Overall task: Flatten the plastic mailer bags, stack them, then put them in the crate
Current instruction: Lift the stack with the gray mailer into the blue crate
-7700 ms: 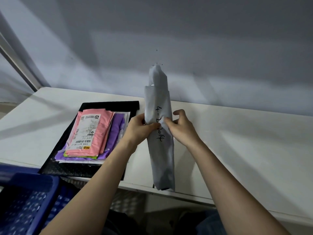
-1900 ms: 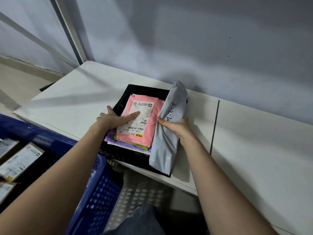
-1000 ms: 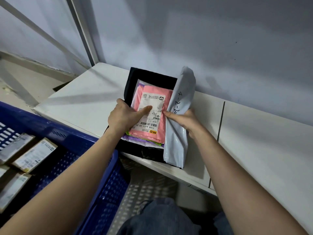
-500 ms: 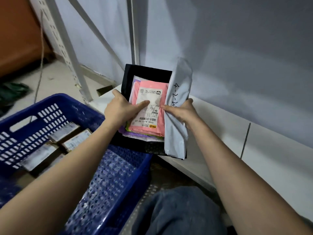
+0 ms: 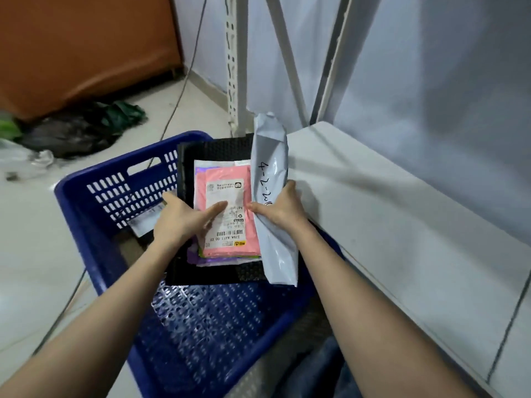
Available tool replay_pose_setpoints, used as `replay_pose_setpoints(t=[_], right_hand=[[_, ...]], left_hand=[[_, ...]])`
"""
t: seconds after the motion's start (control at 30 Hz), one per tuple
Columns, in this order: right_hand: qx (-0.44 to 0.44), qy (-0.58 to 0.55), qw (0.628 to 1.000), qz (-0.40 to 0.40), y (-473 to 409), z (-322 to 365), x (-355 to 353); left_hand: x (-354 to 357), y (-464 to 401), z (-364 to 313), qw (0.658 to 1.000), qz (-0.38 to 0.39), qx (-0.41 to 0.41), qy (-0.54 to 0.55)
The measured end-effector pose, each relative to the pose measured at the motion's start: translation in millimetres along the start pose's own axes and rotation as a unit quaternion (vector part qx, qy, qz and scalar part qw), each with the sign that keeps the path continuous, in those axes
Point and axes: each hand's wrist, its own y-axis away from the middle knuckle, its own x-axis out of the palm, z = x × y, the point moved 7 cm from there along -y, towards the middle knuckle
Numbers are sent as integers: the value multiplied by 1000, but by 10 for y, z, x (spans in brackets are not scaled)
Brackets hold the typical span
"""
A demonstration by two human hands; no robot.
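You are in a plain room with a pale tiled floor (image 5: 34, 254), a grey wall and a white table (image 5: 402, 225) on your right. A blue crate (image 5: 94, 214) with slotted sides sits on the floor just beside the table, right below your arms. You hold the stack of mailer bags (image 5: 227, 225) over the crate's far half: a black bag (image 5: 218, 152) at the bottom, white and purple ones above it, a pink one with a printed label on top. Your left hand (image 5: 184, 222) grips the stack's left edge, thumb lying on the pink bag's label, fingers hidden beneath. Your right hand (image 5: 280, 209) curls round a folded grey bag (image 5: 273, 173) with handwriting on it, pressing it against the stack's right edge. This looks like the last step, with the stack being carried into the crate. The next move calls for lowering it level so the loose grey bag does not slide off. Inside the crate, at least one labelled parcel (image 5: 145, 222) lies near the far wall; more may be hidden under your arms and the stack.
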Motion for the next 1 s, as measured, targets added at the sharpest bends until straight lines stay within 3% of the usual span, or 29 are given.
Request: replay_pose_setpoints(t=[0.17, 0.4, 0.73, 1.0], right_hand=[[-20, 77, 995, 62, -20, -196, 741], [10, 150, 980, 131, -81, -875, 1406], [169, 128, 947, 242, -342, -1741, 2029], [207, 128, 928, 281, -487, -2034, 2456]], left_hand=[[240, -46, 881, 991, 48, -110, 67], [954, -69, 1766, 966, 47, -228, 115], [1562, -227, 2410, 945, -28, -308, 105], [1871, -190, 2795, 925, -30, -347, 152]])
